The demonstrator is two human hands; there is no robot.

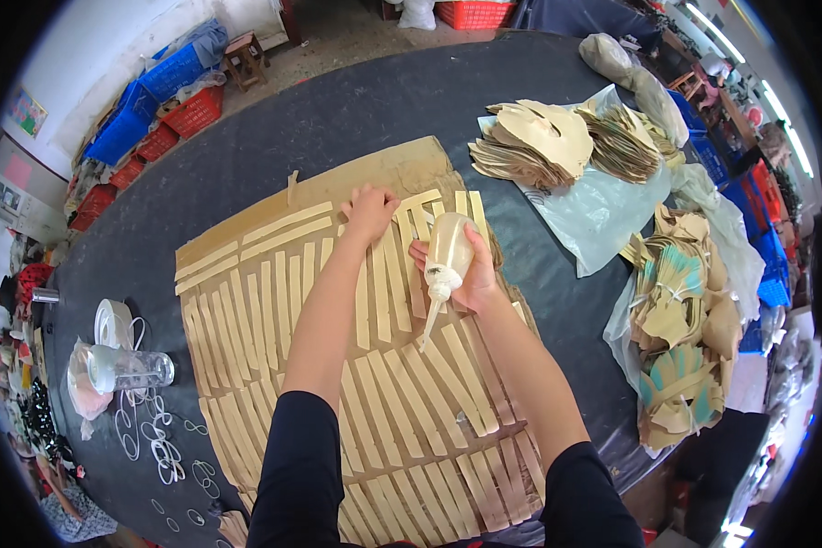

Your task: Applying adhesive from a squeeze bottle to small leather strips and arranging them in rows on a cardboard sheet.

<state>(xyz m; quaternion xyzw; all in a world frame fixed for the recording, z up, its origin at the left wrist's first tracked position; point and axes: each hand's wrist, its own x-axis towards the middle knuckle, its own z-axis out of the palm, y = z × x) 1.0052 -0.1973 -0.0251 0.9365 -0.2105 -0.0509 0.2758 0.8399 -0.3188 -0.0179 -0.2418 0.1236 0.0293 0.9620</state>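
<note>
Many slim strips [286,225] underlie left fingers [369,194], grip unclear; right fingers [418,254] clasp a bottle [450,248].

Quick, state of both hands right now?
Left hand: down at the pale strips; whether gripping one can't be told.
Right hand: holding a squeeze bottle.

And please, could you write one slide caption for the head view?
Right hand holding a nozzle bottle, left hand at strips on cardboard.

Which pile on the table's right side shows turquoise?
The nearer pile, right of the right hand holding the bottle: it shows turquoise patches. The farther piles, by the bluish bag, look beige and brown only.
</note>
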